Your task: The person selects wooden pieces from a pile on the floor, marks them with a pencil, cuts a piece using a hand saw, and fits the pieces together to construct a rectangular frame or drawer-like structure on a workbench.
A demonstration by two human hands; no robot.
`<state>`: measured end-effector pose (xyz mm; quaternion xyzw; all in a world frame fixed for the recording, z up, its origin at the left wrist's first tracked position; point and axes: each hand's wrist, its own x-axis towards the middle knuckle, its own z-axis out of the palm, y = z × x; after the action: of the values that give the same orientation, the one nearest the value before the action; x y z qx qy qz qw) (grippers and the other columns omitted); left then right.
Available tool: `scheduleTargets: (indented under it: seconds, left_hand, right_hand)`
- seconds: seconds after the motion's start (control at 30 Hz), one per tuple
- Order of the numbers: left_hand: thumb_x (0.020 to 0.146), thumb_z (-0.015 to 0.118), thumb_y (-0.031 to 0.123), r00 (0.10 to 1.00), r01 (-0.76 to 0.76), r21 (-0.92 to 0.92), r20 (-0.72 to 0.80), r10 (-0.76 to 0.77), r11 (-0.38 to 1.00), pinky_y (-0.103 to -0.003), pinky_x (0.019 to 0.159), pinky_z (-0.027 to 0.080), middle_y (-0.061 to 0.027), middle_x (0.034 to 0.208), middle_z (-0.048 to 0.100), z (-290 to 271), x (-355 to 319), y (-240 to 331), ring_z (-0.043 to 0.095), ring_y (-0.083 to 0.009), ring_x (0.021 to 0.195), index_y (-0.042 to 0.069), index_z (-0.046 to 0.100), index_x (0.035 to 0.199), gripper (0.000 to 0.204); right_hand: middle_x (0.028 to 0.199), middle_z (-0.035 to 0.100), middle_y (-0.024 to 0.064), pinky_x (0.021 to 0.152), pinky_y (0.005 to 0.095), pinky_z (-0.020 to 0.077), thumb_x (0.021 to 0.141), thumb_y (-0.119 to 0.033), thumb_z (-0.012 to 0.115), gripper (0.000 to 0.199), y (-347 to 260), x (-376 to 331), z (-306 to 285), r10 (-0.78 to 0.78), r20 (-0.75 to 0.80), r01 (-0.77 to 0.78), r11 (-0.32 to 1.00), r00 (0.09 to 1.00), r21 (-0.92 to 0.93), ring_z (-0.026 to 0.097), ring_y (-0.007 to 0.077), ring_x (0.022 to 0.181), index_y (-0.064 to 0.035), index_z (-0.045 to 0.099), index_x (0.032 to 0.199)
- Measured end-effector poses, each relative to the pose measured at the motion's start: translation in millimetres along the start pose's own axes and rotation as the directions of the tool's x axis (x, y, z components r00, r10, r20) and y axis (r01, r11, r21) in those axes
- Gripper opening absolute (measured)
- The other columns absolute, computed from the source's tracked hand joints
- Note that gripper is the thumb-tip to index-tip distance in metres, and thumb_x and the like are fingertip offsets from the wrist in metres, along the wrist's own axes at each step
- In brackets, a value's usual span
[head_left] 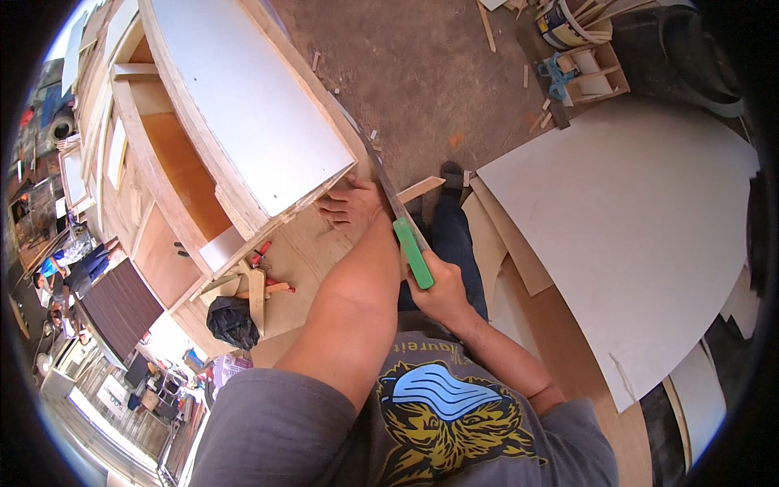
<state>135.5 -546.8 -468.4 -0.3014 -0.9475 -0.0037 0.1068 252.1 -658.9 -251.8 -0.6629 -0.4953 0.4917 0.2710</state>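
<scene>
While the handsaw [388, 188] lies with its long dark blade along the near corner edge of the cabinet [243, 105], its green handle [414, 253] sits just below that corner, toward the person's body. The right hand [442, 290] is wrapped shut around the lower end of the green handle, fingers curled under it, thumb side up. The left hand [350, 203] presses flat against the cabinet's near corner, fingers spread and slightly bent, gripping nothing; it touches the plywood edge just left of the saw blade. A thin wooden strip [422, 189] pokes out to the right of the blade, just beyond the cabinet corner. The cabinet itself is a large white-faced plywood box lying on its side, open interior showing orange-brown panels on its left. Below the cabinet corner, red-handled pliers [261, 254] rest on a board, with a crumpled black bag [231, 321] further below. To the right of the cabinet, well apart, a large white sheet [633, 235] lies on the ground over brown offcuts. Beyond the cabinet's far right, a small wooden tray [596, 77] holds a blue tool [557, 75], beside a bucket [568, 23].
</scene>
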Motion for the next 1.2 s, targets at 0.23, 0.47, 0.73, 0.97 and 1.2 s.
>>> scheduleTargets:
  seconds: [0.23, 0.47, 0.73, 0.97, 1.2]
  left_hand:
    - [0.101, 0.026, 0.064, 1.0, 0.0, 0.014, -0.018, 0.0, 1.0, -0.061, 0.103, 0.037, -0.0274, 0.152, 0.041, -1, -2, 1, 0.041, -0.0446, 0.137, -0.002, 0.047, 0.134, 0.077]
    - [0.101, 0.025, 0.065, 0.999, 0.005, 0.015, 0.047, -0.006, 1.0, -0.061, 0.104, 0.034, -0.0278, 0.155, 0.036, -8, -2, 4, 0.037, -0.0436, 0.14, -0.002, 0.045, 0.137, 0.078]
    - [0.1, 0.031, 0.061, 0.996, 0.034, -0.007, 0.087, -0.033, 0.999, -0.062, 0.106, 0.033, -0.0277, 0.154, 0.036, -8, -1, 4, 0.036, -0.0447, 0.141, 0.0, 0.046, 0.138, 0.074]
    - [0.101, 0.033, 0.059, 0.986, 0.049, 0.006, 0.161, -0.049, 0.999, -0.062, 0.108, 0.03, -0.026, 0.157, 0.033, -20, -1, 9, 0.032, -0.0433, 0.144, 0.002, 0.042, 0.141, 0.071]
    - [0.102, 0.043, 0.052, 0.973, 0.098, -0.002, 0.208, -0.096, 0.995, -0.059, 0.112, 0.028, -0.0244, 0.159, 0.032, -43, 1, 17, 0.029, -0.0401, 0.147, 0.005, 0.039, 0.147, 0.066]
  right_hand:
    - [0.078, 0.064, 0.0232, 0.064, 0.0473, 0.0541, 0.084, -0.007, 0.072, 0.018, 7, -6, -7, -0.03, -0.002, 0.03, 0.999, 1.0, 0.032, 0.068, 0.0439, 0.076, -0.0023, 0.058, 0.093]
    - [0.073, 0.061, 0.0238, 0.059, 0.0427, 0.0508, 0.087, -0.005, 0.072, 0.015, -3, -28, -18, -0.014, -0.027, 0.015, 0.998, 1.0, 0.067, 0.066, 0.0446, 0.075, 0.0004, 0.058, 0.089]
    - [0.073, 0.06, 0.0239, 0.059, 0.0421, 0.051, 0.088, -0.005, 0.071, 0.014, -8, -43, -24, -0.04, -0.054, 0.043, 0.998, 0.998, 0.041, 0.068, 0.0422, 0.072, 0.0007, 0.058, 0.089]
    - [0.074, 0.062, 0.0235, 0.06, 0.0419, 0.0512, 0.087, -0.006, 0.072, 0.017, -11, -33, -25, 0.02, -0.055, -0.017, 0.999, 0.998, 0.048, 0.068, 0.0424, 0.074, 0.0007, 0.057, 0.089]
    - [0.067, 0.058, 0.0208, 0.056, 0.042, 0.0477, 0.087, -0.008, 0.073, 0.021, 26, -8, -20, 0.025, -0.122, -0.024, 1.0, 0.992, 0.013, 0.066, 0.0408, 0.067, -0.0011, 0.053, 0.084]
